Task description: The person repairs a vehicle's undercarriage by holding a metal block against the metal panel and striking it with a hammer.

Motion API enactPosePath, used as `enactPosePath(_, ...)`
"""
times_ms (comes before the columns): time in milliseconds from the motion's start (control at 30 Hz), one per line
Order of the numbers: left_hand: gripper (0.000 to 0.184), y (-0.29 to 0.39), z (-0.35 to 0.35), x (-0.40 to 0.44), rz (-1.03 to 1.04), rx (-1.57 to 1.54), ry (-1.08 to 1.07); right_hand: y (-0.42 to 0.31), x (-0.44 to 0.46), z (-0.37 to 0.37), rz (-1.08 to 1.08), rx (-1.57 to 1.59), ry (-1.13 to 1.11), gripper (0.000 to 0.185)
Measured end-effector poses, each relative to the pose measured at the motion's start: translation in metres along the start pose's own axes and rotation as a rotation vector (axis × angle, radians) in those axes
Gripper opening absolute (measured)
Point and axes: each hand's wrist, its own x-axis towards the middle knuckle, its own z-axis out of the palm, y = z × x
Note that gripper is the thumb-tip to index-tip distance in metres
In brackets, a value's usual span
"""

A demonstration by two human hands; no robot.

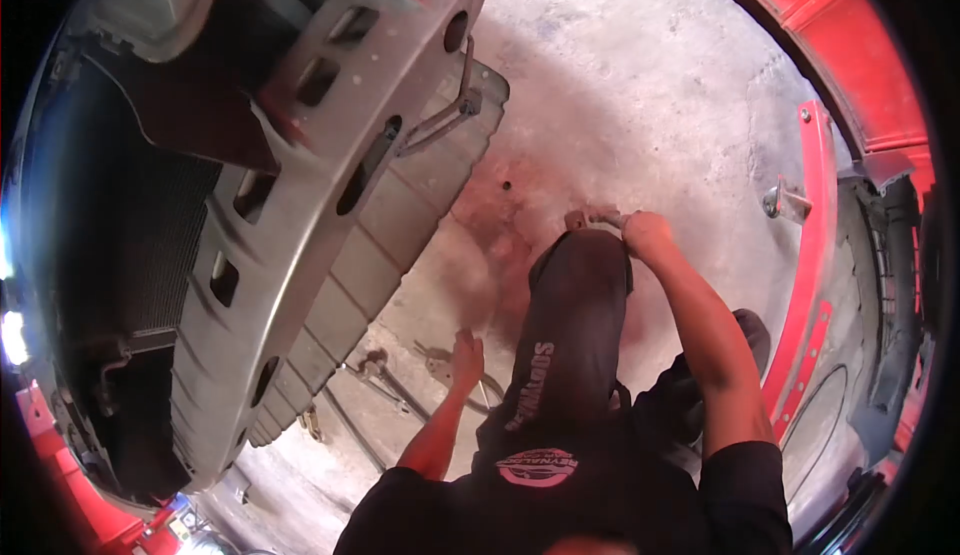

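Observation:
My right hand is closed around the handle of a short, rusty hammer-like tool, whose blocky head sits just beyond my knee. My left hand is lower and to the left, seen edge-on with its fingers pointing up and nothing plainly in them. Beside it is a flat metal piece with holes; whether they touch I cannot tell. Left of both hands stands the stripped front of a vehicle, with a bare metal bumper beam and a ribbed panel behind it.
Several tools and metal rods lie on the concrete floor near the left arm. A bent metal rod hangs at the beam's upper end. On the right stand a red metal bar with a bracket and red panels.

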Motion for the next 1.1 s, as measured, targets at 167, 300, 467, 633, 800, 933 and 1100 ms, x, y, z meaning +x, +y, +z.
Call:
enactPosePath(167,0.058,0.101,-0.052,0.074,0.084,-0.668,-0.027,0.006,-0.013,-0.005,-0.045,0.064,0.086,0.036)
enactPosePath(300,0.061,0.206,-0.08,0.121,0.099,-1.117,-0.034,0.05,0.035,-0.012,-0.095,0.117,0.038,0.019)
enactPosePath(467,0.044,0.316,-0.098,0.122,0.138,-1.683,-0.512,0.093,0.068,-0.218,-0.237,0.144,0.221,0.016)
enactPosePath(633,0.044,0.36,-0.072,0.133,-0.035,-1.94,-0.273,0.086,0.084,-0.32,-0.417,0.12,0.477,0.026)
enactPosePath(800,0.043,0.37,-0.086,0.115,-0.077,-1.777,-0.082,0.091,0.118,-0.315,-0.697,0.845,0.167,0.032)
enactPosePath(933,0.04,0.401,-0.111,0.055,-0.035,-1.425,0.166,0.076,0.202,-0.258,-1.051,0.583,0.539,0.021)
enactPosePath(1100,0.042,0.425,-0.139,0.032,0.027,-0.343,0.782,0.08,0.24,-0.251,-1.017,0.278,0.202,0.02)
